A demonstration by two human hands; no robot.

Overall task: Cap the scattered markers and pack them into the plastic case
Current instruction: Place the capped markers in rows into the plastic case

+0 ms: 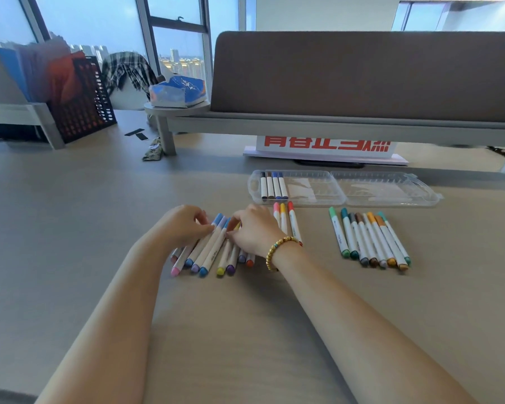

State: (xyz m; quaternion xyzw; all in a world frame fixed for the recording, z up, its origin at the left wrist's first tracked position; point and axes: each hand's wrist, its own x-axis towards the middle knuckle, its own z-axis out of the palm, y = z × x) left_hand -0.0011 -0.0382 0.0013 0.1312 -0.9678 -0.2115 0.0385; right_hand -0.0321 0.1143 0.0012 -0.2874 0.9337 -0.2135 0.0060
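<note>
1. The left hand (184, 224) lies on the near cluster of markers (213, 249), fingers curled with the tips pinching the cap end of the blue-capped markers; the fingertips themselves are partly hidden behind the knuckles.
2. The right hand (252, 228) meets it from the other side, fingers curled onto the same cluster, thumb beside a marker cap. Exactly which marker each hand grips cannot be told.
3. The right palm covers the middle of several markers; only their coloured ends show below it. A gold bead bracelet (279, 250) circles the wrist.
4. Three markers, pink, yellow and red (292, 220), lie just beside the right hand, their lower parts partly hidden by it.
5. A second group of green, grey, brown and orange markers (368, 239) lies well apart to the right.
6. The plastic case (344, 196) lies open beyond, four markers (274, 185) in its left half.
7. All rests on the desk (70, 228); a red-lettered sign (327, 145) behind is cut off by a shelf.
</note>
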